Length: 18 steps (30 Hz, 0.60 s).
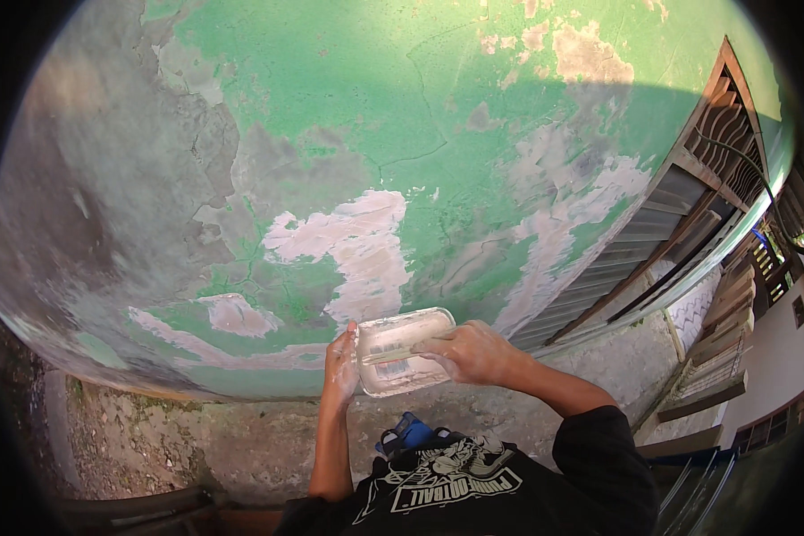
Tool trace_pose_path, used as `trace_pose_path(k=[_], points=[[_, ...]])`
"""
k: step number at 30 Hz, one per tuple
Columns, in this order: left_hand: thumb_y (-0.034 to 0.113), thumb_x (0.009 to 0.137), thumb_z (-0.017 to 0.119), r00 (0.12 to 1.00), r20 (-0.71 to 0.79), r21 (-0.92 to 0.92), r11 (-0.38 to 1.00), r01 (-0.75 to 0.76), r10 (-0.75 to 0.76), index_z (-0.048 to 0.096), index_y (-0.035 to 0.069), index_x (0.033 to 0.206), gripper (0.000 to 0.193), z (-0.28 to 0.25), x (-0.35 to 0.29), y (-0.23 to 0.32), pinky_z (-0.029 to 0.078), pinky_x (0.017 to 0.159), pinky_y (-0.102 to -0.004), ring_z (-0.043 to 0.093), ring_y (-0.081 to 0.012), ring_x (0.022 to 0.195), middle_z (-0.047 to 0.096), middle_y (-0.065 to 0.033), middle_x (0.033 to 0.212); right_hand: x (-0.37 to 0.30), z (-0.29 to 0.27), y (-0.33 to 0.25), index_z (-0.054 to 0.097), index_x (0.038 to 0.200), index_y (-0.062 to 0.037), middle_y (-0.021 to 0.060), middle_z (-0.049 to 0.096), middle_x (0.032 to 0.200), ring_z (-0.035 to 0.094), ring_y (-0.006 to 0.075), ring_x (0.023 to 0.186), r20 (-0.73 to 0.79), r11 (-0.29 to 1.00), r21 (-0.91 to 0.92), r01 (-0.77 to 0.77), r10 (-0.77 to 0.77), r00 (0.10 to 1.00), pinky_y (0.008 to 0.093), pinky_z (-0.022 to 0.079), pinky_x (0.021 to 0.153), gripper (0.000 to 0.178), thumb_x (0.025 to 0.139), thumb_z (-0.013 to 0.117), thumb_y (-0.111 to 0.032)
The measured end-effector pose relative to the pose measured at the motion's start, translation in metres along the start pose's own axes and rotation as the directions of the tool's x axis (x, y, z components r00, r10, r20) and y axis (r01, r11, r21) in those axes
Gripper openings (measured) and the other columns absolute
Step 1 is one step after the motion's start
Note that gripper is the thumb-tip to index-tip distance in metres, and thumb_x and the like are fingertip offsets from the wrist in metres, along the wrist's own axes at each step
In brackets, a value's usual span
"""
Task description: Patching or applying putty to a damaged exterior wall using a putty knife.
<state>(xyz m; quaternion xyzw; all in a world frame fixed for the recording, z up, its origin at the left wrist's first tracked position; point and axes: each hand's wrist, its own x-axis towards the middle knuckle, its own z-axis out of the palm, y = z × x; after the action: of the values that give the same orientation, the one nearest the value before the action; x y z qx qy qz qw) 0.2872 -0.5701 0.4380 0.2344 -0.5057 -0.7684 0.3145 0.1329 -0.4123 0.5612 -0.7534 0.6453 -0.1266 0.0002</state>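
In front of my body, my left hand [339,364] grips the left end of a shallow white plastic tub [411,322] with rounded corners. Pale filler is smeared over the inside of the tub. My right hand [473,353] reaches in from the right, its fingers closed on a flat scraper [391,355] that lies across the tub's inside. Whitish residue coats the fingers of that hand. Just beyond the tub stands a wall [330,54] with peeling green paint. Pale patches of filler [371,255] are spread on it, one directly above the tub.
Bare grey plaster [107,179] shows on the wall's left part. A wooden-framed louvred window [661,223] is set in the wall at the right. Rough concrete ground [259,438] runs along its base. Wooden planks [710,389] stand farther right. Something blue [408,431] shows below the tub.
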Motion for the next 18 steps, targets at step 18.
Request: trace_pose_path(k=[18], points=[[0.041,0.1,0.046,1.0,0.015,-0.062,0.998,0.016,-0.015,0.065,-0.004,0.102,0.049,0.008,0.015,0.029,0.054,0.059,-0.0278,0.063,-0.0134,0.067,0.067,-0.0085,0.084,0.076,-0.153,0.003,0.053,0.133,-0.0125,0.0099,0.055,0.134,0.054,0.0256,0.122,-0.264,0.721,-0.68,0.136,-0.413,0.871,0.0362,0.049,0.096,0.054,0.079,0.055,-0.008]])
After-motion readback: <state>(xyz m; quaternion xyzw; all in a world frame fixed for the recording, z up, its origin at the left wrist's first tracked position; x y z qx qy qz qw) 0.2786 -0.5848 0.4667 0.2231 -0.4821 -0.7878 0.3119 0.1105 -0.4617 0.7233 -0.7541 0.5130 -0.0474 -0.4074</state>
